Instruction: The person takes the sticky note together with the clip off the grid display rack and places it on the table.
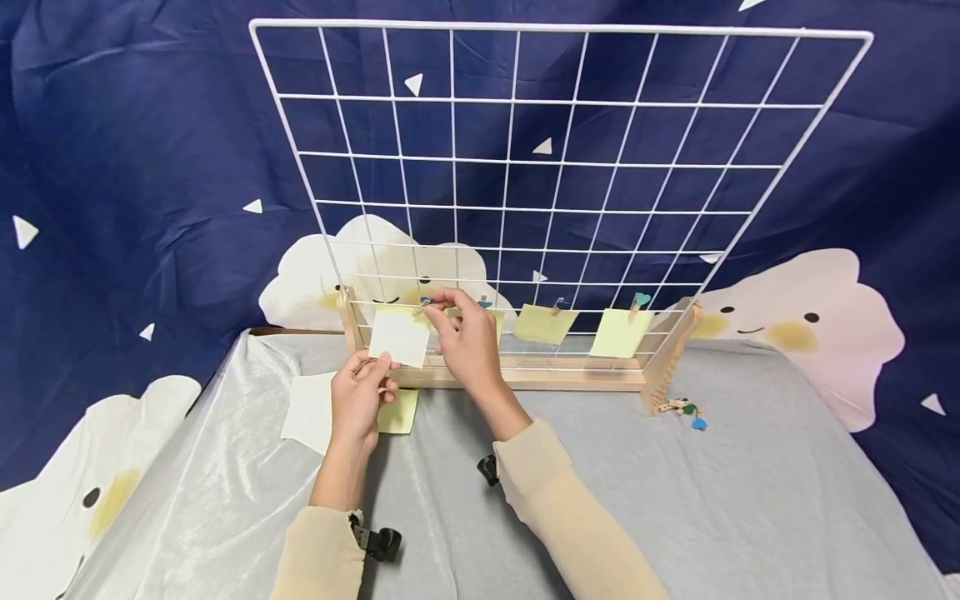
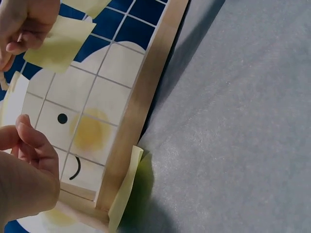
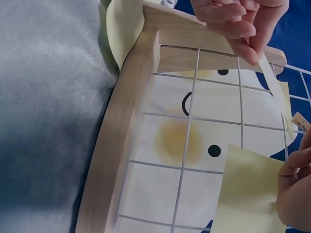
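My left hand point(image 1: 358, 398) pinches the lower edge of a white paper square point(image 1: 397, 337) between thumb and fingers. The paper stands against the lower left of a white wire grid point(image 1: 517, 158), with a strip of yellow note point(image 3: 286, 104) showing behind it. At its top edge, my right hand point(image 1: 471, 343) grips a small wooden clothespin point(image 3: 301, 121) with a blue decoration. Right of there, another yellow note point(image 3: 250, 191) hangs on the grid, partly hidden by the right hand in the head view.
Two more yellow notes, one mid-grid point(image 1: 545, 323) and one at right point(image 1: 621, 332), hang from clothespins. Wooden feet point(image 1: 670, 354) and a bar hold the grid. Loose clothespins point(image 1: 678, 407) lie at right. White paper point(image 1: 307, 410) and a yellow note point(image 1: 399, 412) lie on the grey cloth point(image 1: 735, 500).
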Available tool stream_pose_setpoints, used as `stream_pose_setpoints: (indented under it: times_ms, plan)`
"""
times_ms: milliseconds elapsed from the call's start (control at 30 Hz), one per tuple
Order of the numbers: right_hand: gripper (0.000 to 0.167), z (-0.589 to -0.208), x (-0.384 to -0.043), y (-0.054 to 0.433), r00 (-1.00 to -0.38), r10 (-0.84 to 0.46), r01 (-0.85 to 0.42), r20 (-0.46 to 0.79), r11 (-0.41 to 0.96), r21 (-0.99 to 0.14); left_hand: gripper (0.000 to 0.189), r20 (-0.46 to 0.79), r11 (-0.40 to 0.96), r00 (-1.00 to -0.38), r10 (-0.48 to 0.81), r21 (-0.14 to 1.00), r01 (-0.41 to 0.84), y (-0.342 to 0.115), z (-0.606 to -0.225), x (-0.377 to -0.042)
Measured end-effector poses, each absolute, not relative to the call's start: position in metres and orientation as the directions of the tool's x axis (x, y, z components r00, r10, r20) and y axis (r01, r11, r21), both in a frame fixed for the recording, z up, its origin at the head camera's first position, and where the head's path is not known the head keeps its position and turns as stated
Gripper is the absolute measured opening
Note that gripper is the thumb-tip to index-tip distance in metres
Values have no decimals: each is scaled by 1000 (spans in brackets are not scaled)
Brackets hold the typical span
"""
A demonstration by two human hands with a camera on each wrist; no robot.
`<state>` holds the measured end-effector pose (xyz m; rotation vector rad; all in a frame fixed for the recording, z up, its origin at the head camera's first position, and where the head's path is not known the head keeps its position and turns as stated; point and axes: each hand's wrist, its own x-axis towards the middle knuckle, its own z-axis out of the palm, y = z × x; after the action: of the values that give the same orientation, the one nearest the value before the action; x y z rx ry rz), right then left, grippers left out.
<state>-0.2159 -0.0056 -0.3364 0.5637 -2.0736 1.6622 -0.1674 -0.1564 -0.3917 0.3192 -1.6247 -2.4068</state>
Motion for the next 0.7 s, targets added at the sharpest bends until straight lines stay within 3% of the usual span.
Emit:
stream_pose_setpoints:
  times_ms: [700]
  plan:
    - [17, -341, -206, 15, -835, -35, -545, 548, 177, -819, 11, -53, -300, -961, -271, 953, 32, -159, -392, -161]
